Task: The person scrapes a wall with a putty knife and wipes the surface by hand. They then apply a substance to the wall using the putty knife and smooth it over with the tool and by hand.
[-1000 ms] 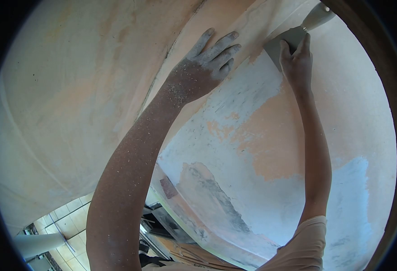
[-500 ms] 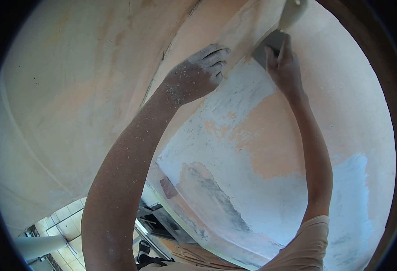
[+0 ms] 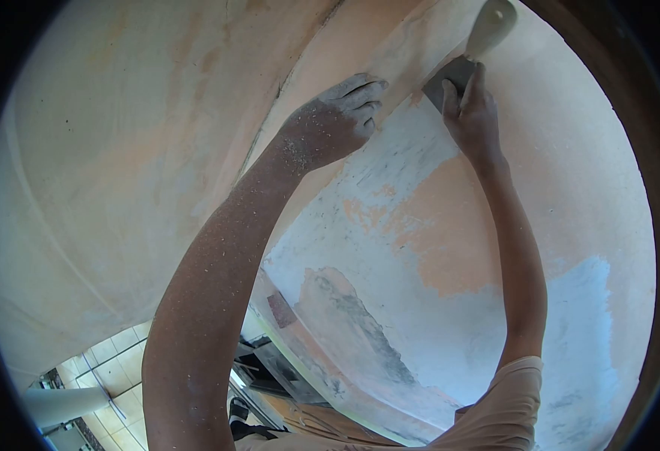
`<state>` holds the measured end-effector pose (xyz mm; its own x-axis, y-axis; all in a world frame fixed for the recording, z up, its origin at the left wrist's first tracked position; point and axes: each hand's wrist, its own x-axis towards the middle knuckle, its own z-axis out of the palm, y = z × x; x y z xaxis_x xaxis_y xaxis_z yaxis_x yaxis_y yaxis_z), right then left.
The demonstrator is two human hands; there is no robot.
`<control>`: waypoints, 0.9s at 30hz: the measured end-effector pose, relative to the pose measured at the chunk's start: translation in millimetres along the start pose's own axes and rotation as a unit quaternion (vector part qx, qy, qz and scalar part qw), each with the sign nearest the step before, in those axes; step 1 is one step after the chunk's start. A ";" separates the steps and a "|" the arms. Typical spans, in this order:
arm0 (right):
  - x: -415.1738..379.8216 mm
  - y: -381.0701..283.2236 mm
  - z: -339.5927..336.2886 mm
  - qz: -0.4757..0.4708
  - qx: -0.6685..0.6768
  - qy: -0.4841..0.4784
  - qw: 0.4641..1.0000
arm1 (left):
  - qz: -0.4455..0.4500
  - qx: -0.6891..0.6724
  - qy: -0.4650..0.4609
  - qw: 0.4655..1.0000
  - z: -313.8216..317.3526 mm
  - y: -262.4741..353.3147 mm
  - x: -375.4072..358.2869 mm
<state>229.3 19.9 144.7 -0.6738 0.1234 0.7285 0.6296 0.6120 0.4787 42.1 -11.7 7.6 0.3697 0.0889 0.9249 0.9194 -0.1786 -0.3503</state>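
A putty knife (image 3: 493, 28) with a pale handle and a grey blade is at the upper right, its handle pointing up and away from me. My right hand (image 3: 471, 113) grips it by the blade, thumb on the near face, and the blade's edge is close to the patched plaster surface (image 3: 390, 173). To the left, my left hand (image 3: 342, 113) is against the surface, its fingers bent and pressed together. White dust coats those fingers and speckles the forearm. Whatever lies under that hand, if anything, is hidden.
The pale wall surface (image 3: 112, 188) curves across the left, with a dark crack (image 3: 279, 94) running along it. Bare grey patches (image 3: 352, 316) show lower down. Far below are floor tiles (image 3: 116, 376), a pale pipe (image 3: 67, 407) and dark boxy items (image 3: 277, 368).
The putty knife has tilted and come slightly lower, so more of its handle and blade shows. My left hand has shifted slightly right; the view has moved a little.
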 end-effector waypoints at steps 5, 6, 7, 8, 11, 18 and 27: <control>11.2 7.7 3.2 0.039 0.046 0.034 0.998 | 0.009 -0.008 -0.012 1.000 0.7 0.7 -0.9; 7.5 3.4 2.8 0.004 0.022 0.015 1.000 | 0.010 -0.005 -0.010 1.000 1.1 -0.7 -0.6; 4.8 1.5 1.8 -0.028 -0.003 -0.005 1.000 | 0.011 -0.004 -0.008 1.000 2.0 -0.7 -0.8; 9.2 3.5 1.6 0.029 0.007 0.025 0.999 | 0.013 -0.007 -0.008 1.000 1.2 0.5 -0.7; 9.0 0.2 0.0 0.012 -0.012 0.021 1.000 | 0.003 -0.004 -0.017 1.000 -0.9 1.3 -0.5; -2.0 -0.3 2.9 -0.004 -0.006 0.002 1.000 | 0.004 0.000 -0.019 1.000 -2.6 0.8 0.7; -15.6 -12.6 17.4 0.031 0.013 -0.012 0.999 | -0.014 -0.024 0.010 1.000 6.3 5.6 -2.0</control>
<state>225.2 23.9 118.8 -0.6432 0.1799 0.7443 0.6598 0.6234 0.4195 47.4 -6.6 2.9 0.3413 0.0741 0.9370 0.9214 -0.2235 -0.3179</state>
